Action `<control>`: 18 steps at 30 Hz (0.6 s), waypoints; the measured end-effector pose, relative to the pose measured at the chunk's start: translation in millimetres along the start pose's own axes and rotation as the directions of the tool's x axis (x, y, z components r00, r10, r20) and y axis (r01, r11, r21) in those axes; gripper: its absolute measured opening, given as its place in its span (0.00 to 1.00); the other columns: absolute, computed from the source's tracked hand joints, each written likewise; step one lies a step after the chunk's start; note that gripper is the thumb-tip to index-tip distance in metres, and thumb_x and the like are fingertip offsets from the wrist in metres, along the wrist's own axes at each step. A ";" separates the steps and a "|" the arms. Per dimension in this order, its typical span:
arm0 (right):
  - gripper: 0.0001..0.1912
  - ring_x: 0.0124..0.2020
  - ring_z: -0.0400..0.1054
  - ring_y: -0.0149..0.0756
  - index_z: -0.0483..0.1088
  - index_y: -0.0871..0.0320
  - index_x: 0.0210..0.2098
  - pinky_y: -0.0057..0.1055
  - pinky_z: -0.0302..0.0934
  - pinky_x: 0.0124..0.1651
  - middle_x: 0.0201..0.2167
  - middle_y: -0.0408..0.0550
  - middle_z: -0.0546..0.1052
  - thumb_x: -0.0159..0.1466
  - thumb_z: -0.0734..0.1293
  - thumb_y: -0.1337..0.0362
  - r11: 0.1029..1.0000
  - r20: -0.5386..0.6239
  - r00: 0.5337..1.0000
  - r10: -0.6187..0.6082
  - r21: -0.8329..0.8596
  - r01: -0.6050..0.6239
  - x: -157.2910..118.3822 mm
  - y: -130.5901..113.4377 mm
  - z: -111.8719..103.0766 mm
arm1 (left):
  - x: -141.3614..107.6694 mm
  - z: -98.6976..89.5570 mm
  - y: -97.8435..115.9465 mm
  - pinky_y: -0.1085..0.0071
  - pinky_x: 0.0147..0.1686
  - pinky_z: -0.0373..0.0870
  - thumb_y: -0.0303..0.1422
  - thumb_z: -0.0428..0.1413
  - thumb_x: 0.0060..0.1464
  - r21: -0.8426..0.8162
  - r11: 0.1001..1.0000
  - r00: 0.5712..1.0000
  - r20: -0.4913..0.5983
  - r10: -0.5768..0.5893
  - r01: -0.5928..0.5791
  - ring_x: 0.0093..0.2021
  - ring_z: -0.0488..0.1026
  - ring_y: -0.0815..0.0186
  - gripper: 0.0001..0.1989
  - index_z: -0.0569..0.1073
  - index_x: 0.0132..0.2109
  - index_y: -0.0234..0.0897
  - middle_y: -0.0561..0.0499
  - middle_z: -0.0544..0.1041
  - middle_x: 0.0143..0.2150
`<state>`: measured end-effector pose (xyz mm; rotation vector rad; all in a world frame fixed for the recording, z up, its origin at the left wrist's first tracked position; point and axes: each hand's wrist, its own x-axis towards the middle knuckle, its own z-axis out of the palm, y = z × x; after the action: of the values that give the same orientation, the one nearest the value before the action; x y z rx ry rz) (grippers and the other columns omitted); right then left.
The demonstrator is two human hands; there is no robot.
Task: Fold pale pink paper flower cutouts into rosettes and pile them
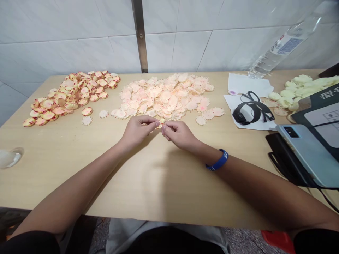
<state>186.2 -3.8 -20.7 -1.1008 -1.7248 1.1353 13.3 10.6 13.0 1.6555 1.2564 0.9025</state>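
The left hand point(140, 130) and right hand point(180, 134) both pinch a small frilled disc point(161, 121), gripping opposite sides. It sits between them, over the surface point(124, 190), on the near-edge side of the pale pile point(164, 93).

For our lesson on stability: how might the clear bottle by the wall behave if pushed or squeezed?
The bottle would probably tip easily, being tall and narrow. Its rounded shape suggests it could roll once down. Its clear, plastic-looking sides may flex when squeezed.
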 end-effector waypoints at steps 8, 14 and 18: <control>0.17 0.20 0.58 0.28 0.63 0.58 0.21 0.28 0.53 0.27 0.16 0.39 0.64 0.65 0.59 0.61 0.999 0.036 0.999 -0.005 0.035 0.004 0.6 2.1 -1.9 | 6.2 -3.8 -7.1 0.73 0.25 0.57 0.40 0.65 0.42 -0.141 0.973 0.982 0.079 -0.171 0.181 0.24 0.62 0.73 0.12 0.80 0.28 0.34 0.52 0.73 0.23; 0.17 0.20 0.58 0.28 0.63 0.58 0.22 0.27 0.54 0.27 0.15 0.39 0.64 0.65 0.60 0.60 0.997 0.052 0.998 -0.020 0.077 0.016 0.3 2.9 -2.6 | 6.4 -0.9 -10.9 0.72 0.26 0.62 0.42 0.66 0.41 -0.268 0.945 0.977 0.148 -0.151 0.187 0.24 0.64 0.72 0.15 0.75 0.26 0.34 0.53 0.72 0.24; 0.17 0.20 0.58 0.28 0.63 0.57 0.21 0.27 0.54 0.27 0.16 0.40 0.64 0.65 0.60 0.60 0.997 0.063 0.998 -0.013 0.074 0.009 0.0 1.8 -3.2 | 7.6 -2.4 -13.5 0.72 0.27 0.63 0.41 0.67 0.42 -0.273 0.940 0.967 0.206 -0.150 0.204 0.25 0.66 0.71 0.14 0.77 0.28 0.34 0.51 0.73 0.24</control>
<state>189.6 -2.5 -21.5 -1.0193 -1.7213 1.2290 8.0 20.3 1.8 1.3355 1.0703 0.7652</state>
